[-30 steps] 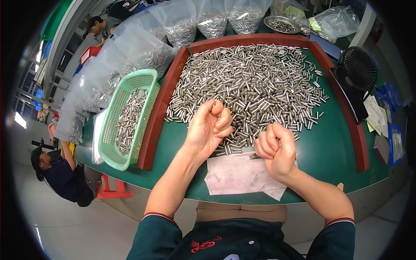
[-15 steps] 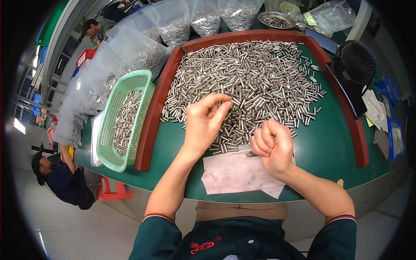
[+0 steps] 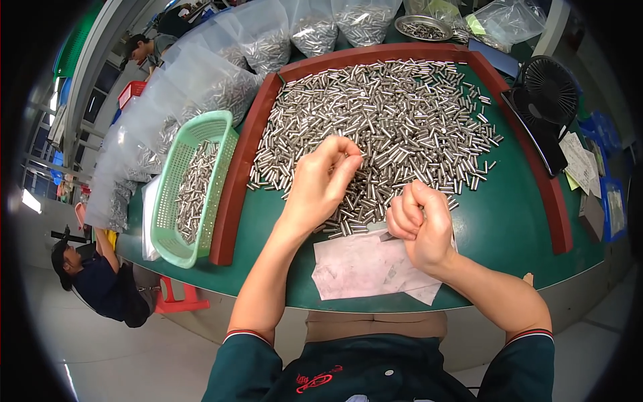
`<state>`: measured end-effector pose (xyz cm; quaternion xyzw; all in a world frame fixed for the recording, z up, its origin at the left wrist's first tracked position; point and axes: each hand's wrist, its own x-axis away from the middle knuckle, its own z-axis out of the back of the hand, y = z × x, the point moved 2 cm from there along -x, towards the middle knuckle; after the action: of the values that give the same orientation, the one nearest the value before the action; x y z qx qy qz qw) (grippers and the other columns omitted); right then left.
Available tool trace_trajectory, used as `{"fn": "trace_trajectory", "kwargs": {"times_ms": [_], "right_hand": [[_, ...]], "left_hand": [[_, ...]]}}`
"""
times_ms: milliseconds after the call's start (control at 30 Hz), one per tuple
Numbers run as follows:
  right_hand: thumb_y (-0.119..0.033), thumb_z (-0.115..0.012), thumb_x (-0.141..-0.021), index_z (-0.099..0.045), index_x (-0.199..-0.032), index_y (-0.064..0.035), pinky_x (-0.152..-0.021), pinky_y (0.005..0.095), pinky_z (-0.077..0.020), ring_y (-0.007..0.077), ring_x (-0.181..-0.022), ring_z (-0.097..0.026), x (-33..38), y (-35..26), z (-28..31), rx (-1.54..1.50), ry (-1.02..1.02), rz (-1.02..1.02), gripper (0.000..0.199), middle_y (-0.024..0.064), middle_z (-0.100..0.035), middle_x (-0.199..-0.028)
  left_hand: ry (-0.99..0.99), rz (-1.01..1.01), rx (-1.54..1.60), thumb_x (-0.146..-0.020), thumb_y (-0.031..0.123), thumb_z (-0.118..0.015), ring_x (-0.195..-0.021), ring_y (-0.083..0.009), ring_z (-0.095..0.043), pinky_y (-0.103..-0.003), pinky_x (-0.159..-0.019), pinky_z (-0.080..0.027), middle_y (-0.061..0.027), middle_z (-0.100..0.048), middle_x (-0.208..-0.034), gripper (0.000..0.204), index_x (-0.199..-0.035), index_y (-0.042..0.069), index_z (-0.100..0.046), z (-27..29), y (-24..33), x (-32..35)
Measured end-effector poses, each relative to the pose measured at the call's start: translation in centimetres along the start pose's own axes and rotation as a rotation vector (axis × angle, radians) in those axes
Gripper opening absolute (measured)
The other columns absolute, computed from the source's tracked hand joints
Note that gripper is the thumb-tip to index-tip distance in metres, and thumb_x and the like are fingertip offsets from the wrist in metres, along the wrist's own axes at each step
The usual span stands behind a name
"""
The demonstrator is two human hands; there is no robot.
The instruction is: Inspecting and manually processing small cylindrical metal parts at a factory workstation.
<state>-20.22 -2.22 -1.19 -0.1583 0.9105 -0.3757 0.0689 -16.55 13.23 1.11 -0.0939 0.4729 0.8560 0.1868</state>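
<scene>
A wide heap of short, shiny metal pins (image 3: 375,107) covers the green table inside a dark red wooden frame (image 3: 231,194). Over the near part of the heap is my left hand (image 3: 321,177), thumb and forefinger pinched together; whatever lies between the tips is too small to make out. My right hand (image 3: 423,224) is curled into a fist at the heap's near right edge. A small grey end shows beside its lower fingers, but the fist hides the rest. Under and beside that hand lies a stained, pale pink cloth (image 3: 355,268).
Left of the frame stands a light green perforated basket (image 3: 228,144) with more pins. Clear bags (image 3: 264,43) of pins line the back and left. A metal dish (image 3: 423,28) is at the back, a black fan (image 3: 546,90) at the right. Two people are at the left.
My left hand has shifted slightly up and to the right over the heap, still pinched. My right hand has stayed almost in place, closed as before.
</scene>
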Motion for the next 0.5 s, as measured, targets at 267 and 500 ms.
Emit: {"fn": "trace_trajectory", "kwargs": {"times_ms": [267,500], "right_hand": [[-0.021,-0.034,-0.088,-0.027,-0.05,-0.0101,-0.036,0.022,-0.0184,0.0071,-0.037,-0.019,-0.1,0.1,0.0,-0.017,0.003,-0.003,0.04,-0.0016,-0.025,-0.042],[-0.021,-0.034,-0.088,-0.027,-0.049,-0.0104,-0.036,0.0223,-0.0174,0.0072,-0.037,-0.019,-0.1,0.1,0.1,-0.023,0.021,-0.012,0.041,-0.0014,-0.025,-0.041]], "left_hand": [[-0.036,0.493,1.406,-0.086,0.014,-0.05,-0.049,-0.0027,-0.029,-0.015,-0.044,-0.026,-0.0029,-0.048,-0.074,0.006,-0.09,0.009,-0.051,-0.1,-1.9,1.7],[-0.067,0.48,1.526,-0.087,0.01,-0.047,-0.054,-0.0045,-0.03,-0.016,-0.046,-0.028,-0.0013,-0.043,-0.074,0.011,-0.097,0.006,-0.049,-0.3,-2.6,1.9]]}}
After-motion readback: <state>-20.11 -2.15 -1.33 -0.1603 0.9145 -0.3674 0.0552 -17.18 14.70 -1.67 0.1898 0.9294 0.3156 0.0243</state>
